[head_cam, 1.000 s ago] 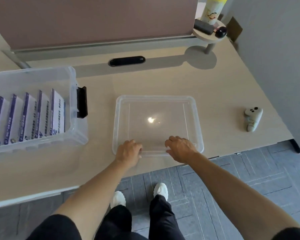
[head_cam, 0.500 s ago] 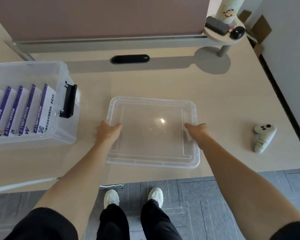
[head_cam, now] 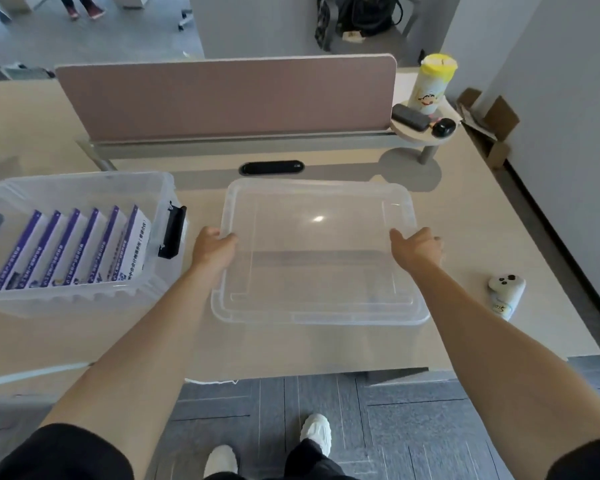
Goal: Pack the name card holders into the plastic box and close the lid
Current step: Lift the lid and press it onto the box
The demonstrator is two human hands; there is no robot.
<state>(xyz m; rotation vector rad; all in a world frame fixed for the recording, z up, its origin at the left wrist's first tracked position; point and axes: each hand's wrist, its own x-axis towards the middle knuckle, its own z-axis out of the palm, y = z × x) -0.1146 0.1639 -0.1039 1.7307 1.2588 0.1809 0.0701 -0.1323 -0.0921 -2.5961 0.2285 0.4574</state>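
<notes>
Gripping the clear lid (head_cam: pixel 319 271) by its two short edges, the person is holding it level in front of the body, over the middle of the bench (head_cam: pixel 482 220). The left hand (head_cam: pixel 213 249) is clasping the lid's left rim, thumb lying on top. The right hand (head_cam: pixel 418 247) is clasping the right rim the same way, fingers curled round the edge. A dark shadow band is showing through the lid, which suggests that it is hanging a little above the bench rather than lying on it.

The plastic box (head_cam: pixel 66 303) is sitting uncovered on the bench to the left of the lid, just beside the left hand. Its black latch (head_cam: pixel 172 232) is hanging on the end wall nearest that hand. The name card holders (head_cam: pixel 80 251) are standing inside it in a leaning row, purple spines up.

A white controller (head_cam: pixel 506 292) is lying on the bench to the right, apart from the lid. A pink divider (head_cam: pixel 222 98) is running along the bench's far edge.
</notes>
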